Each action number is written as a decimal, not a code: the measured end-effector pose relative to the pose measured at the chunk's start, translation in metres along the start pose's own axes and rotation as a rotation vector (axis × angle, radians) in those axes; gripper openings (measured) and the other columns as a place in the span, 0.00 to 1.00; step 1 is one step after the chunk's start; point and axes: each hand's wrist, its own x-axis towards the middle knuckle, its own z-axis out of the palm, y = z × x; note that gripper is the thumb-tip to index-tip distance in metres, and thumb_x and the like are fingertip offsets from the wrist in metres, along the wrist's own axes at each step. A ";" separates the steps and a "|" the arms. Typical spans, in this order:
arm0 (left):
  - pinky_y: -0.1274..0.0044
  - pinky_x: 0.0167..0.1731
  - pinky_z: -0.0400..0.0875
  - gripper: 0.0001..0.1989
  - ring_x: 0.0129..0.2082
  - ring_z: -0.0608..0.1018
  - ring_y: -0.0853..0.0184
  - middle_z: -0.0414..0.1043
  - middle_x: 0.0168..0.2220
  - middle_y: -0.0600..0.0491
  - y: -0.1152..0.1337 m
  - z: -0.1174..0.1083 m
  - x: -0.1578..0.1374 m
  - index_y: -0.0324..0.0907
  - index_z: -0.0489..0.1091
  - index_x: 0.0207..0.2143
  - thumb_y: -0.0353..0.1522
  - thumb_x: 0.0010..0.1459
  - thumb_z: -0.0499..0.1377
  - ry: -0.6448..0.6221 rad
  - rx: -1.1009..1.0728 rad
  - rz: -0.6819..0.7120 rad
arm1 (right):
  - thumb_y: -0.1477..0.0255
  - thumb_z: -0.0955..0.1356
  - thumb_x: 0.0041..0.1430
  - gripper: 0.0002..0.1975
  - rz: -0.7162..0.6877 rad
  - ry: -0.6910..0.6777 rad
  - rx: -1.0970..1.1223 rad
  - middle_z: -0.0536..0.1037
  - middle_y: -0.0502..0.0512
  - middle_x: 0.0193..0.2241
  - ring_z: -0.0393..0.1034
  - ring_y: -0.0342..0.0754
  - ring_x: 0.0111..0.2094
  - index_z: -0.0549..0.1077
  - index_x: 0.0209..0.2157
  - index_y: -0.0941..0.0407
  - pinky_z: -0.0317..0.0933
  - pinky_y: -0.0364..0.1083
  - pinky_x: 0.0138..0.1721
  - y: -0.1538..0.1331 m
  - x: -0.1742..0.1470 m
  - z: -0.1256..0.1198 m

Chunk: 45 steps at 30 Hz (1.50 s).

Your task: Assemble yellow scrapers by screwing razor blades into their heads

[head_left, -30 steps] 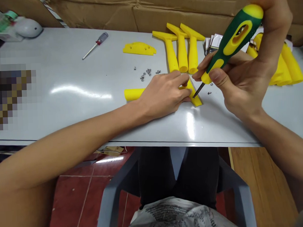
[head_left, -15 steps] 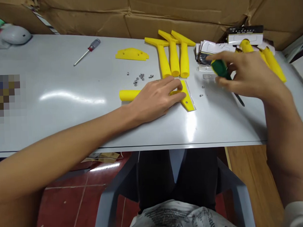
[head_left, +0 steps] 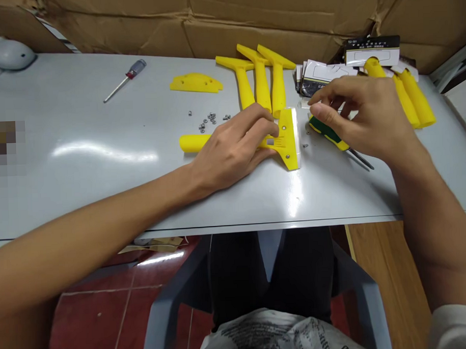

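My left hand (head_left: 232,146) is wrapped around the neck of a yellow scraper (head_left: 290,152) lying on the table. Its wide head points right, with a blade along the edge and two screws showing in the face. My right hand (head_left: 372,116) hovers just right of it, fingers loosely bent and apart, gripping nothing that I can see. Under that hand a screwdriver with a green and yellow handle (head_left: 329,134) lies slanted, shaft toward me. A small screw (head_left: 305,146) rests between scraper and screwdriver.
Several loose screws (head_left: 211,116) lie behind my left hand. Further back are a yellow blade cover (head_left: 196,83), a second screwdriver (head_left: 126,80) and three yellow scraper handles (head_left: 262,82). Packaging cards (head_left: 323,72) and more yellow handles (head_left: 416,97) sit at the right. Cardboard (head_left: 251,26) lines the back.
The green screwdriver has left my right hand's fingers and now lies on the table. My left hand has shifted its fingers back, and the scraper's head has turned and shows more fully.
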 end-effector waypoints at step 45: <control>0.63 0.49 0.90 0.25 0.44 0.90 0.58 0.86 0.49 0.50 -0.005 0.007 0.003 0.50 0.70 0.71 0.55 0.88 0.61 0.108 -0.054 -0.021 | 0.77 0.69 0.70 0.11 -0.158 -0.257 -0.129 0.89 0.58 0.42 0.80 0.58 0.44 0.85 0.40 0.52 0.68 0.55 0.49 0.010 0.002 0.017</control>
